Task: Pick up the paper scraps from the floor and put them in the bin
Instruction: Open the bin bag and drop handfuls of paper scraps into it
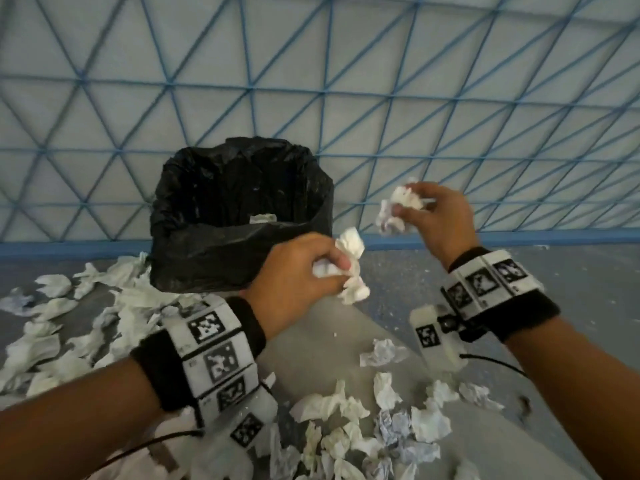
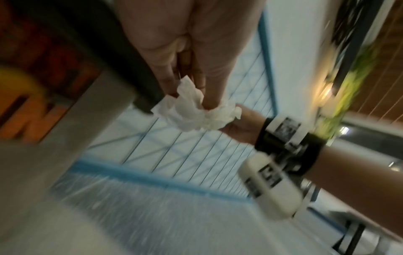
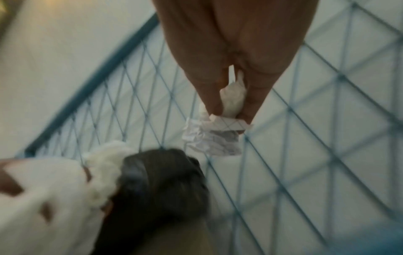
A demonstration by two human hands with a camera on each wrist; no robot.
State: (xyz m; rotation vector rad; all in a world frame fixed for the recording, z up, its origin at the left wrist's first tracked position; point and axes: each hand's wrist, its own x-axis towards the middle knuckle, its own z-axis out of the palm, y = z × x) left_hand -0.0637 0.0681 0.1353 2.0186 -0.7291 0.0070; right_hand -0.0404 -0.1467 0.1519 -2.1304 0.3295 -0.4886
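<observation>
Paper scraps [image 1: 349, 434] lie strewn over the grey floor [image 1: 398, 292], one heap at its near edge and a second along its left side beside the bin. Left hand [image 1: 298, 275] holds a crumpled white wad [image 1: 351, 268], fingers curled round it, raised clear of the floor at the bin's right flank. Right hand [image 1: 440, 216] pinches a second wad [image 1: 394, 211] between thumb and fingertips, held well right of the bin, before the blue-lined wall [image 1: 450, 98]. The black-lined bin [image 1: 207, 251] stands against that wall; one scrap [image 1: 261, 218] shows inside it.

Assessment: the carry step is in hand, with neither wad yet over the opening. The next move calls for bringing both hands left over the liner's mouth before releasing. Many scraps remain, so the task appears early.
</observation>
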